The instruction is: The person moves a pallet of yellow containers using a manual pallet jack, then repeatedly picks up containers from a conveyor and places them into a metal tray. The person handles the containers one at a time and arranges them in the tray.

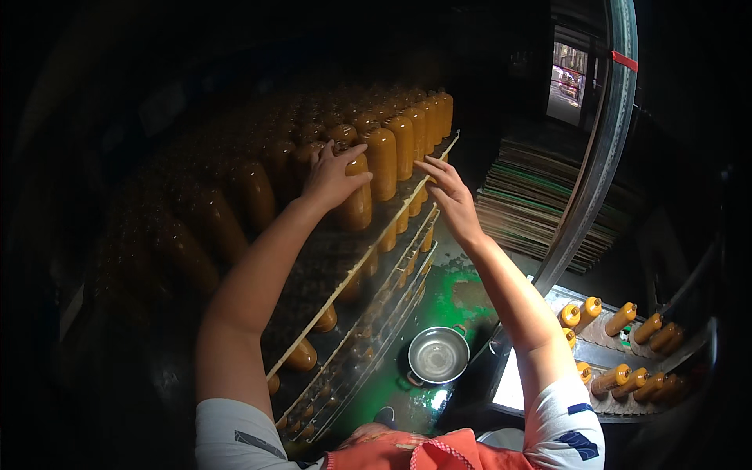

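at eleven o'clock, left hand (pixel 329 185) half curls on glossy amber bottle (pixel 356 207), grip unclear; right hand (pixel 454 202) is loosely spread, empty. bottle is probably slippery: better hold around its middle.

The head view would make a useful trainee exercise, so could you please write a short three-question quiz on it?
1. Which hand touches an amber bottle on the top tier?
A) left
B) right
C) neither

2. True or false: the two-handled metal pot stands on the floor.

3. Fill in the blank: in the picture, the stack of flat sheets lies to the ____ of the right hand.

Key: 1. A, the left hand; 2. True; 3. right.
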The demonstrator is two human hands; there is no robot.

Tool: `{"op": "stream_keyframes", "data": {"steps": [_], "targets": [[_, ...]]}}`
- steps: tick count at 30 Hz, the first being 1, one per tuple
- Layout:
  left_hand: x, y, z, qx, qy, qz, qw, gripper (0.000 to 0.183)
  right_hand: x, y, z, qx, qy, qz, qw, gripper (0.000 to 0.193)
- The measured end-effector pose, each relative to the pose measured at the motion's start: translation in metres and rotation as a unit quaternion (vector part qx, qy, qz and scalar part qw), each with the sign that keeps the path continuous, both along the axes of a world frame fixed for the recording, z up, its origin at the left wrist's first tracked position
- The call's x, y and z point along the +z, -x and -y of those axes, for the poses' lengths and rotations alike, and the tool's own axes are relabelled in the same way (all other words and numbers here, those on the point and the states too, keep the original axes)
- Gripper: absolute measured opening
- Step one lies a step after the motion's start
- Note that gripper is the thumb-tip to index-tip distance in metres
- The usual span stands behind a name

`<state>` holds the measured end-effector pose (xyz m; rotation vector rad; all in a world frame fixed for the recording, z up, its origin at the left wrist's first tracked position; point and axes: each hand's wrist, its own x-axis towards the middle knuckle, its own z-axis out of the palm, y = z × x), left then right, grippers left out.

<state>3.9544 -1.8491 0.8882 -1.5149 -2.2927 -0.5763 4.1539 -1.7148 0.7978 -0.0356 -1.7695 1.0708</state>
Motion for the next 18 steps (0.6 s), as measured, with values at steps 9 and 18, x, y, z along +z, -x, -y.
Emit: {"op": "stream_keyframes", "data": {"steps": [9, 18], "targets": [[-0.013, 0.02, 0.018, -0.102, -0.099, -0.025, 0.99, 0.053, 0.045, 0.164, -0.051, -0.17, -0.163, 0.214, 0.948, 0.051], [-0.025, 0.027, 0.046, -0.239, -0.155, -0.014, 0.958, 0.046, -0.009, 0.081, -0.028, -0.219, -0.123, -0.037, 0.967, 0.049]]}}
